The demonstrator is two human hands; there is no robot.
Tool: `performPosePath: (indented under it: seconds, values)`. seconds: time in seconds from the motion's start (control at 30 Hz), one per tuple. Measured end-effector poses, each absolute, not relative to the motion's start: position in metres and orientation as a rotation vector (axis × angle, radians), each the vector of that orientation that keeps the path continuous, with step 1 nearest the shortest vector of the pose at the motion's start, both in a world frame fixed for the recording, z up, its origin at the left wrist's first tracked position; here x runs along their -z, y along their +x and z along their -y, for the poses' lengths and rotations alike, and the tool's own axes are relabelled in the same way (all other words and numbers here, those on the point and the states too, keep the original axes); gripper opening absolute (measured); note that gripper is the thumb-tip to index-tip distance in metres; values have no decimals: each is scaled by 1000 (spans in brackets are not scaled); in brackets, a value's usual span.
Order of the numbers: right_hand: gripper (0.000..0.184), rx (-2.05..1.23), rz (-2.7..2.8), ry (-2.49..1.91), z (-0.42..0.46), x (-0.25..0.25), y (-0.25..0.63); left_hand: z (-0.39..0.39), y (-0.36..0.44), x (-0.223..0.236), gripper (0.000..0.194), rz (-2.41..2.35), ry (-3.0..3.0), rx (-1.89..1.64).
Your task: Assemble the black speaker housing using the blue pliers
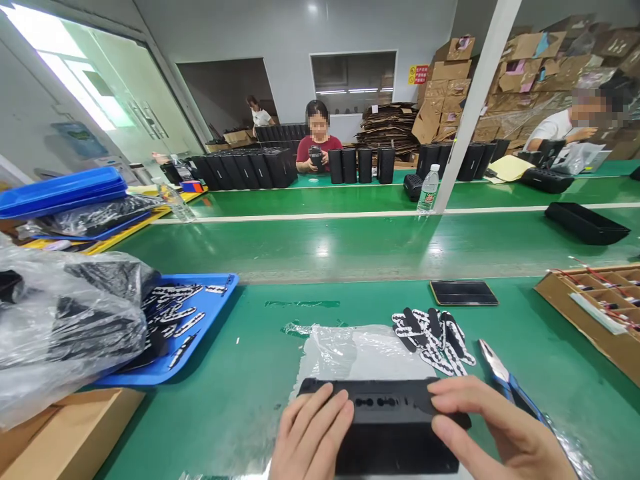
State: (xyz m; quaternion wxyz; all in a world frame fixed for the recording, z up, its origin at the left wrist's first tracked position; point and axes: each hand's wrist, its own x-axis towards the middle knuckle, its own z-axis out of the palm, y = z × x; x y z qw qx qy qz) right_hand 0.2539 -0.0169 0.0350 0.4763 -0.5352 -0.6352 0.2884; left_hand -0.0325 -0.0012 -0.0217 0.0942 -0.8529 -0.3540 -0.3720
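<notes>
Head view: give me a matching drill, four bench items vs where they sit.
Items:
1. black speaker housing
2. pliers
3. phone
4. blue tray

Places:
A. lying flat on the green mat, beyond the pile of black-and-white strips
B. under the left hand and right hand
C. at left, partly under a plastic bag
D. just right of the strips, blue handles toward the camera

Pairs: 1-B, 2-D, 3-A, 4-C

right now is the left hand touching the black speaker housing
Touching. The head view shows the left hand with its fingers lying flat on top of the black speaker housing, no gap visible.
</notes>
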Motion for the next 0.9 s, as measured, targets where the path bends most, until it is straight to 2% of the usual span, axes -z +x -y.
performPosePath:
  seconds: [0.13,0.37,0.9]
  values:
    - [11,-648,1701,-1226,4,-39,237,1,-25,38,32,1011,-2460,1217]
    - [11,-970,1909,-1358,-12,-29,211,1,-21,42,17,1014,-2384,1381]
    - [13,-1128,1864,-1334,-10,-27,199,8,-23,44,18,1018,-2430,1391]
